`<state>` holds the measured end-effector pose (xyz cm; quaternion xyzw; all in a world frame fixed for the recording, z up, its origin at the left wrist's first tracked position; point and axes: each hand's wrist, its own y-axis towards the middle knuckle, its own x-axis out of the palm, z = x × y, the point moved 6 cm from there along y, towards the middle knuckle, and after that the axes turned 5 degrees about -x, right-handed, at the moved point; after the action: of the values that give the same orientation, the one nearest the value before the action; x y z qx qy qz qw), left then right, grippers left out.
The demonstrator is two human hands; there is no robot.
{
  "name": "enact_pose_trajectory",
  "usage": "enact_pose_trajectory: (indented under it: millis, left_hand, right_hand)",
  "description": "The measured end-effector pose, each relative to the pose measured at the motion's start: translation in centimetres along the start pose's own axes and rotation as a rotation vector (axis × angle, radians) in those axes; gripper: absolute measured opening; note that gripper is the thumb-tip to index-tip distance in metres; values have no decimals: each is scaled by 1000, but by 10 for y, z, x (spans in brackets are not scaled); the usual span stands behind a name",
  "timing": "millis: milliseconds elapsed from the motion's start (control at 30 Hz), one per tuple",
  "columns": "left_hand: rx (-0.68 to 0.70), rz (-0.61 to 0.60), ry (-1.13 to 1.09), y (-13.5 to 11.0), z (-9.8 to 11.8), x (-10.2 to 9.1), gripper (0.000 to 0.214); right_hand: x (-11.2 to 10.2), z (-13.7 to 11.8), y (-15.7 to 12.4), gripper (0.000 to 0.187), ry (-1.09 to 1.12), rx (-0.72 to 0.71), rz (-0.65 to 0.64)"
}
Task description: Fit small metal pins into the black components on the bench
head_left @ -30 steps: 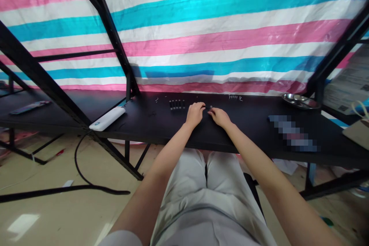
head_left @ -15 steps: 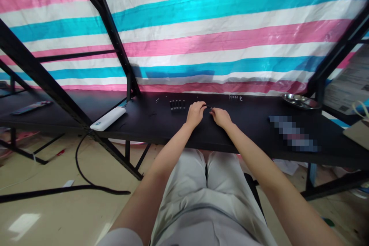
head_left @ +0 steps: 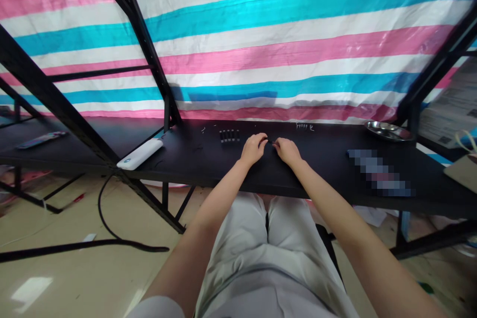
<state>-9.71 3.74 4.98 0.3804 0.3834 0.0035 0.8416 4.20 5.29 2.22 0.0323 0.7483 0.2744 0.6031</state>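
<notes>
My left hand and my right hand face each other just over the black table. Between their fingertips is a small dark stick-like piece, too small to name. Both hands are closed in a pinch on it, one at each end. Left of my left hand stands a row of several short dark cylinders with pale ends. Beyond my right hand, toward the back edge, several tiny silvery pieces lie in a line.
At the right are a shiny metal dish and a blurred-out flat object. A white oblong device lies by the black frame post on the left. Behind the table hangs a striped sheet.
My fingertips have shifted slightly around the dark piece, and less of it shows. Nothing else has visibly moved.
</notes>
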Motion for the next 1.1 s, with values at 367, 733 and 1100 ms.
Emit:
enact_pose_trajectory:
  millis: [367, 733, 1100]
  left_hand:
    - [-23, -136, 43, -1, -4, 12, 15]
    - [-40, -140, 38, -1, -4, 13, 13]
    - [51, -251, 152, 18, -1, 9, 17]
  right_hand:
    - [-1, -2, 0, 16, 154, -95, 87]
    - [-4, -6, -2, 20, 188, -132, 69]
    - [-4, -5, -2, 25, 191, -98, 68]
